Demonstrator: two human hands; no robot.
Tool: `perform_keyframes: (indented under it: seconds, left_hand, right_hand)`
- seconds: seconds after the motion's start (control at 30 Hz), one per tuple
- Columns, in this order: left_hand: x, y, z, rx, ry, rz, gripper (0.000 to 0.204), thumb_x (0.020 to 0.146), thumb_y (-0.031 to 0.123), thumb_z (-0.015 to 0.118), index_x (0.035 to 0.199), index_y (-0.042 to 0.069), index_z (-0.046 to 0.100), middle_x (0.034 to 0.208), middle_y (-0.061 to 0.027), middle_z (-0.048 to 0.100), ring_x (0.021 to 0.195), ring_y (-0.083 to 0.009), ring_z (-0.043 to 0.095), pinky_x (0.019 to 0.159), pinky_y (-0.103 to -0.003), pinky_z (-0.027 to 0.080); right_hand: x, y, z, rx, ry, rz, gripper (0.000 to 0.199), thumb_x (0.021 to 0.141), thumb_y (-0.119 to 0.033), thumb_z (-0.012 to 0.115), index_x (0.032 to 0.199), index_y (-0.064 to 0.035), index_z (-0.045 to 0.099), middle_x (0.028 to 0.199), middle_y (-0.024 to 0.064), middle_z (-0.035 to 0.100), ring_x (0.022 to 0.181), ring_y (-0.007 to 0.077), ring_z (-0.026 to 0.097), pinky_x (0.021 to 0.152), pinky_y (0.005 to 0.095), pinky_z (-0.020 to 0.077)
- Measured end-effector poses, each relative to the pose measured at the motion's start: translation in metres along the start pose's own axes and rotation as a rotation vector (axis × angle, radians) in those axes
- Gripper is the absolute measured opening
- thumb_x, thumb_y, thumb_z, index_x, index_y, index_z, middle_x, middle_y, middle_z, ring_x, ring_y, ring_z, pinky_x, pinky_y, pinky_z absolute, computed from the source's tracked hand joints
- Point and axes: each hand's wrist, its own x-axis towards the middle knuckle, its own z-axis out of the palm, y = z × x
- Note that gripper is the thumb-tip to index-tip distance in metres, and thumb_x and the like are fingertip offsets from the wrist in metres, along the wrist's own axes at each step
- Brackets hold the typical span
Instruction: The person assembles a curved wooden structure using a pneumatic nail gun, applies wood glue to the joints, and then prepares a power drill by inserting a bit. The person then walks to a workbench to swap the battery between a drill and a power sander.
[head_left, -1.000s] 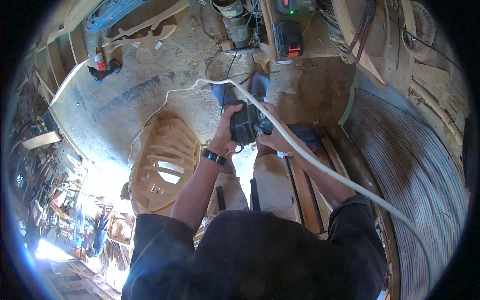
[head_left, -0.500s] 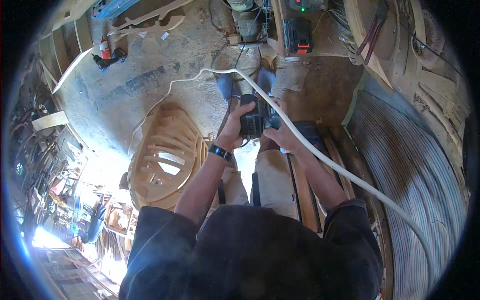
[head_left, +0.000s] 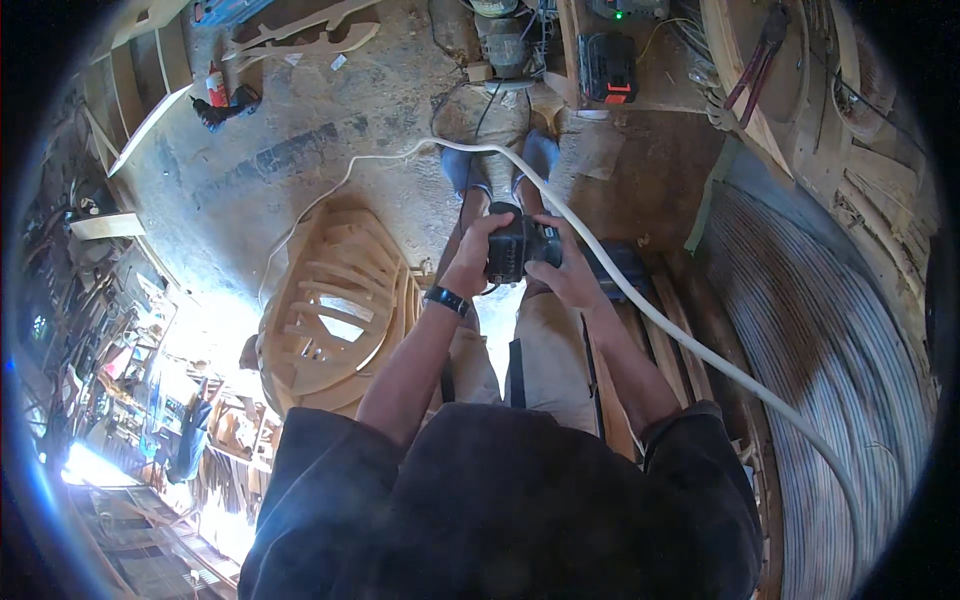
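Between my two hands, above my knees, is a black boxy device (head_left: 507,248) that looks like a battery pack joined to a rounded dark part. My left hand (head_left: 474,252) grips its left side, thumb on top. The fingers of my right hand (head_left: 568,272) wrap round the rounded part on the right. Its exact kind I cannot make out. A short dark cord hangs near its lower edge. A pale hose or cable (head_left: 650,312) arches past my right forearm.
A wooden boat-shaped frame (head_left: 290,385) with ribs stands at my left. Corrugated sheeting (head_left: 800,370) lies at the right. Ahead are a black battery pack (head_left: 607,68) with a red mark, red-handled pliers (head_left: 766,55), a red bottle (head_left: 217,86) and a black power tool (head_left: 240,102).
My hands and the black device have shifted slightly right and down in the picture, while the surroundings have also shifted a little. Both hands keep their hold.
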Motion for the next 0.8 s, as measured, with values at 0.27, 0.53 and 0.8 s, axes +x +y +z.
perform_keyframes:
  seconds: [0.27, 0.53, 0.8]
  left_hand:
    - [-0.037, 0.029, 0.025, 0.698, -0.023, 0.258, 0.102, 0.078, 0.033, 0.074, 0.153, -0.002, 0.016, 0.129, -0.0172, 0.051, 0.121, -0.0274, 0.049, 0.106, -0.033, 0.036]
    - [-0.036, 0.053, 0.025, 0.867, 0.026, 0.371, 0.102, 0.066, 0.038, 0.076, 0.146, -0.008, 0.033, 0.119, -0.0184, 0.059, 0.112, -0.0245, 0.057, 0.098, -0.031, 0.042]
    - [-0.009, 0.047, 0.007, 0.848, 0.057, 0.458, 0.089, 0.064, 0.036, 0.082, 0.133, -0.008, 0.045, 0.109, -0.0177, 0.063, 0.100, -0.0245, 0.062, 0.088, -0.035, 0.049]
  right_hand:
    - [0.000, 0.008, 0.000, 0.523, -0.088, 0.225, 0.067, 0.086, -0.029, 0.067, 0.138, -0.0049, 0.033, 0.120, 0.0079, 0.052, 0.112, 0.0156, 0.051, 0.098, 0.0308, 0.0425]
    - [0.007, 0.007, 0.009, 0.768, -0.178, 0.175, 0.068, 0.086, -0.023, 0.064, 0.141, -0.0026, 0.029, 0.116, 0.0122, 0.053, 0.099, 0.0182, 0.060, 0.080, 0.0309, 0.0536]
    - [0.007, 0.016, 0.013, 0.518, -0.051, 0.279, 0.071, 0.080, -0.023, 0.061, 0.140, -0.0049, 0.028, 0.125, 0.0127, 0.050, 0.107, 0.0200, 0.058, 0.082, 0.0329, 0.0535]
